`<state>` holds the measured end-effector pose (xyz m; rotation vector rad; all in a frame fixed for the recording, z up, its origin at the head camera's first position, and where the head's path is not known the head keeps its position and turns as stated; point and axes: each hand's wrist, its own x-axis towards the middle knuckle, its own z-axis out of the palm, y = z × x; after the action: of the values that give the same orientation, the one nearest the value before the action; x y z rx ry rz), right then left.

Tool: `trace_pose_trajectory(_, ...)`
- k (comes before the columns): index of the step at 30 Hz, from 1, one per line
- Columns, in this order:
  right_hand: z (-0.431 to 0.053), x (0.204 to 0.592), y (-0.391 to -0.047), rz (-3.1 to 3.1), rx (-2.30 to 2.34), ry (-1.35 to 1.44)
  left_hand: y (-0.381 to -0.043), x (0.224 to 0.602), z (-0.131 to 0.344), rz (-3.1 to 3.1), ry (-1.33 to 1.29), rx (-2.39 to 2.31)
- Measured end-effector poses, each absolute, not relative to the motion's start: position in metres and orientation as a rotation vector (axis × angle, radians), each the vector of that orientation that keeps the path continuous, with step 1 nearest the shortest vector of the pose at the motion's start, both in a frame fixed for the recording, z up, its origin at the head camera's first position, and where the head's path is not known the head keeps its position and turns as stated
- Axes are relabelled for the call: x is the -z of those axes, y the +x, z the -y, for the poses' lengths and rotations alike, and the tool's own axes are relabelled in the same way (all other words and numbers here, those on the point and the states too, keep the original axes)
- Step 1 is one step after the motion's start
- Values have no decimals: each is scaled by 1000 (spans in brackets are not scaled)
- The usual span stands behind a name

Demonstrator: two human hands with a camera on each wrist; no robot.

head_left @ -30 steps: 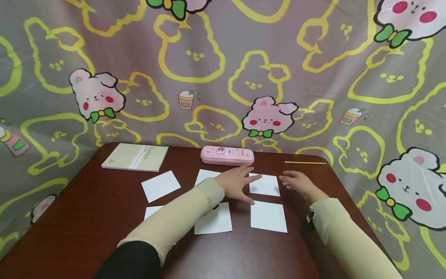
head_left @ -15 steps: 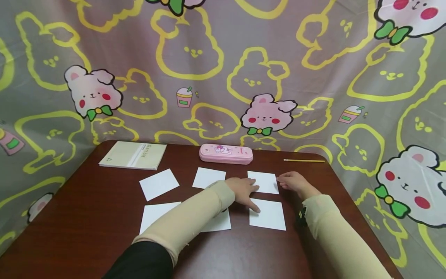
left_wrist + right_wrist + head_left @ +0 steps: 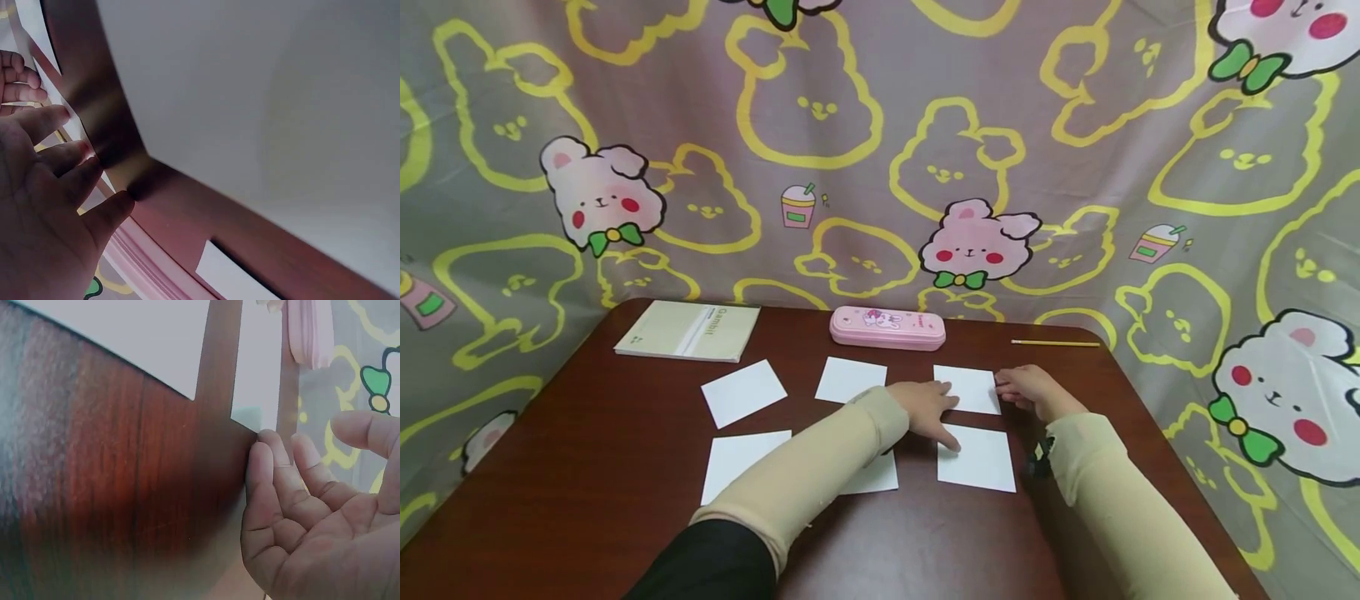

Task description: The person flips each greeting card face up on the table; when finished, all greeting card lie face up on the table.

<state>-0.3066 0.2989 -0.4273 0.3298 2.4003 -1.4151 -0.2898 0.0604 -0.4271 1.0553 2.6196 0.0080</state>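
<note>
White and four-cornered, a paper card (image 3: 974, 390) lies far right on a dark red-brown table (image 3: 917, 550) in the head view, a person's left hand (image 3: 921, 407) over its left side, right hand (image 3: 1036, 390) at its right edge. Left wrist view: fingers spread, gripping nothing. Right wrist view: fingers loosely bent at the card's corner, thumb apart, holding nothing.

"gambit" printed on the pale notebook (image 3: 658, 331), lettering on the pink pencil case (image 3: 887, 331) too small to read
</note>
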Motion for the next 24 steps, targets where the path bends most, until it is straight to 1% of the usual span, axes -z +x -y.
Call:
trace_pose_trajectory(9,-311,430,-308,-2114,1783,299,-301,431,-57,-2616,1051,-26)
trace_pose_trajectory(16,-304,434,-306,-2267,1708,145,-304,432,-52,-2589,1140,-124)
trace_pose_trajectory(24,-300,427,-307,-2172,1885,205,-314,436,-39,-2662,1176,-268)
